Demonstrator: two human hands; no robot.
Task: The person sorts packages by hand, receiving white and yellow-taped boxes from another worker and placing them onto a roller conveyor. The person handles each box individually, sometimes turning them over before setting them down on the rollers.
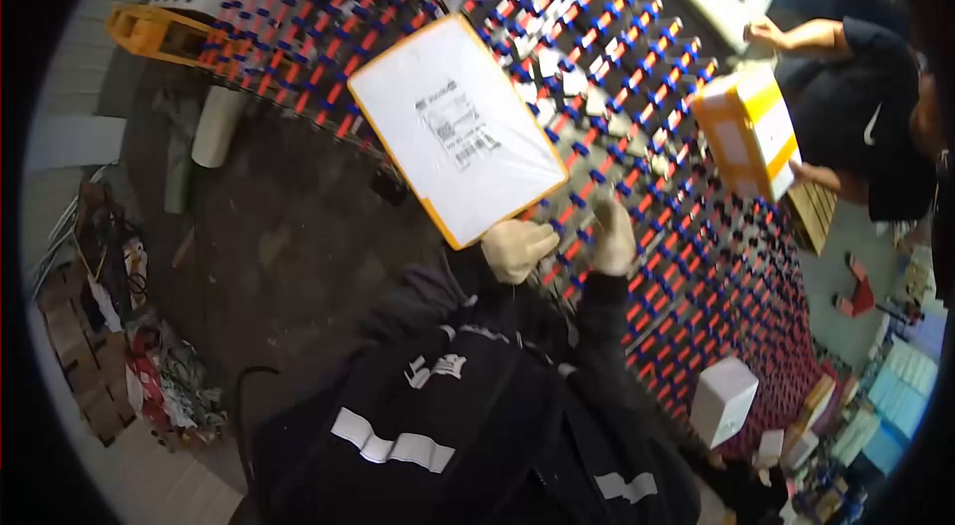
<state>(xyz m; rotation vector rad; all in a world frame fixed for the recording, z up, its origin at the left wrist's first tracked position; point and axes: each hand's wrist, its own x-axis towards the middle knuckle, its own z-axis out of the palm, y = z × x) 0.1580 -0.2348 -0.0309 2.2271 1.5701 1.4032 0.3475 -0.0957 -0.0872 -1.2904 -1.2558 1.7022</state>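
one view only, from the head camera, looking down through a round, dark-edged fisheye lens.

we see our own dark jacket (398, 445) with pale reflective strips at the bottom of the frame, and both sleeves reaching up from it. both hands wear pale gloves. our left hand (517, 249) is curled closed at the near corner of a flat parcel (418, 87), which is white with an orange border and carries a printed label (460, 127) near its middle. the parcel sits tilted over the edge of a wide roller conveyor (686, 257) studded with red and blue wheels, and it seems lifted rather than lying flat. our right hand (614, 239) is just beside the left, its fingers straight and close together, resting on the wheels and holding nothing.

to the right, a co-worker (875, 127) in a dark top stands at the conveyor by a yellow and white box (751, 132). one of their hands is beside it, though we cannot tell whether it grips. a small white box (723, 401) sits lower right. a yellow frame piece (149, 28) shows upper left, and loose clutter (109, 326) lies on the dark floor at left.

we judge the step in hand to be handling the flat parcel at the conveyor's edge, label side up. with only one corner held, the next move calls for support from the free right hand, so the parcel does not sag or slip.
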